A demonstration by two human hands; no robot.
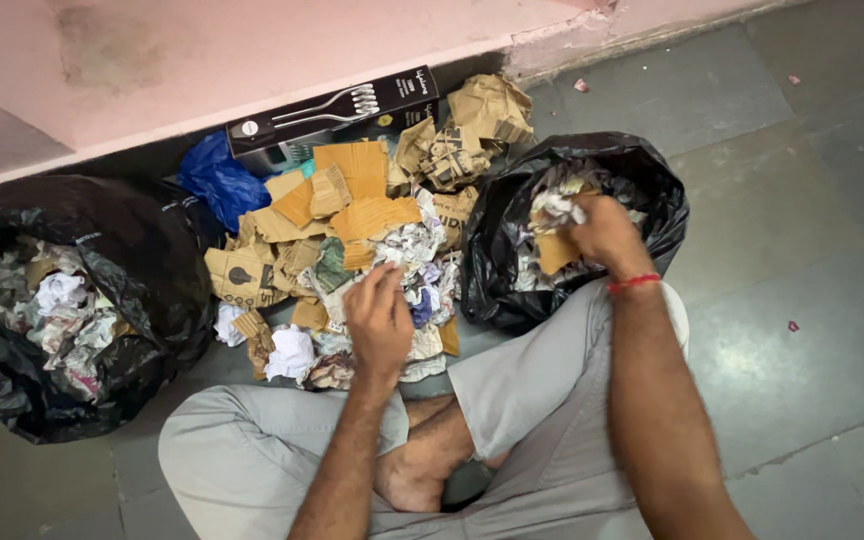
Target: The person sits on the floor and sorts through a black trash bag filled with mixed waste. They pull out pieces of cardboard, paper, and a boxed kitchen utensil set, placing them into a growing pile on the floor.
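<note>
Cardboard, a torn brown scrap (556, 252), is sitting pinched in the right hand (604, 235), fingers closed round it, directly over the mouth of the right black bag (652, 215). That bag is holding crumpled white and printed paper. Left hand (379, 318) is hovering over the near edge of the floor pile (352, 250), fingers curled together, tips touching crumpled paper; whether it is gripping any piece cannot be told. Pile is consisting of cardboard pieces, paper wads and a blue plastic bag (218, 180). A long black box (332, 108) is lying at the pile's far edge against the pink wall (252, 50). Left black bag (142, 250), at the pile's left edge, is likewise holding crumpled paper. Person is sitting cross-legged on the grey tiled floor (802, 200).
</note>
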